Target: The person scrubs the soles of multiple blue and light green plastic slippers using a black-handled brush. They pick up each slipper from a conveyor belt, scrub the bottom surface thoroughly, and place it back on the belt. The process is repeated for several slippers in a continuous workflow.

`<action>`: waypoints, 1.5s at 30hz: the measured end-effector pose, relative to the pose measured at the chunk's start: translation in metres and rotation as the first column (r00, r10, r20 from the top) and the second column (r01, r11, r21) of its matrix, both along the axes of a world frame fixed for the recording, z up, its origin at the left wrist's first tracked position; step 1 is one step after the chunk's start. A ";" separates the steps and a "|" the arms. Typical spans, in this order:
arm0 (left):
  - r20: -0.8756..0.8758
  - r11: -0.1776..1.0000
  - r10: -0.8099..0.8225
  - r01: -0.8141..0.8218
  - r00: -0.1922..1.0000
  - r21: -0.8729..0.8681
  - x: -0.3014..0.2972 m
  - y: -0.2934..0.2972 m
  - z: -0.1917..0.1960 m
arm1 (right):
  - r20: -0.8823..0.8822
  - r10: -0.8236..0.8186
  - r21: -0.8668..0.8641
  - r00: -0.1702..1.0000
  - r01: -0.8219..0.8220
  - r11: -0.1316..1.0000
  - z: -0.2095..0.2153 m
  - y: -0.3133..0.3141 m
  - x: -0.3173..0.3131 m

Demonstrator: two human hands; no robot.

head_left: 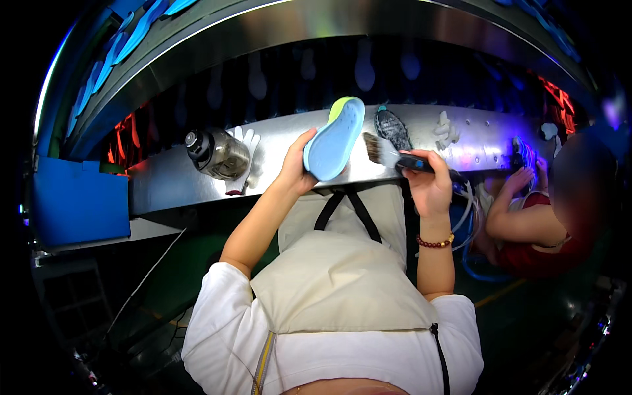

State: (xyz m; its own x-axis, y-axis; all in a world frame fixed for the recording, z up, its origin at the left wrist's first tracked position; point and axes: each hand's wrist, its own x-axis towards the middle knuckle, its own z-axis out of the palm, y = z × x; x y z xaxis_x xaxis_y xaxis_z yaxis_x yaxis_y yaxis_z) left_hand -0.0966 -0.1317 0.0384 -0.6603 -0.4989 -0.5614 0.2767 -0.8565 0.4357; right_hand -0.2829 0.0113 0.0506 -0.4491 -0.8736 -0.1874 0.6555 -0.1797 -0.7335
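My left hand (298, 166) grips a shoe sole (334, 141), light blue on its inner face with a yellow-green edge toward the far end. The sole is tilted up above the metal bench, its inner face turned toward my right. In my right hand (429, 183) is a brush (395, 157) with a dark handle and brown bristles. Its bristles point left toward the sole, with a small gap between them. Behind the brush a dark, whitish-smeared sole-shaped piece (393, 127) with a teal tip lies on the bench.
The metal bench (174, 181) runs across in front of me. A dark-lidded clear bottle (220, 155) and a white glove (250, 141) lie at left. A crumpled white glove (446, 130) rests right of centre. A co-worker (526, 217) handles something at far right. Dark sole shapes hang behind.
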 end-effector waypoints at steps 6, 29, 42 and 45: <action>-0.239 0.884 -0.170 0.041 0.956 -0.466 0.008 -0.030 0.084 | 0.036 -0.260 0.060 0.965 0.258 0.964 -0.007 0.024 -0.029; 0.286 -0.506 0.220 0.360 0.933 -0.784 -0.341 -0.118 0.141 | 0.074 -0.269 -0.011 0.960 0.270 0.963 -0.045 0.040 -0.067; 0.329 -0.585 0.488 0.582 0.809 -0.565 -0.470 -0.162 0.121 | 0.105 -0.333 0.033 0.937 0.331 0.943 -0.079 0.080 -0.085; 0.129 -0.632 0.565 0.528 0.815 -0.566 -0.463 -0.165 0.122 | 0.108 -0.287 -0.012 0.952 0.290 0.957 -0.078 0.069 -0.088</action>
State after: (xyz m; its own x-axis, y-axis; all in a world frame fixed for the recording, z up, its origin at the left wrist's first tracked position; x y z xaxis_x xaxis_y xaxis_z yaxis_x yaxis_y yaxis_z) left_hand -0.5597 -0.2971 0.1601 -0.6678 -0.3549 0.6543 -0.3310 0.9289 0.1661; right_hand -0.3705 0.0799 -0.0271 -0.6623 -0.7149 -0.2241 0.6452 -0.3921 -0.6558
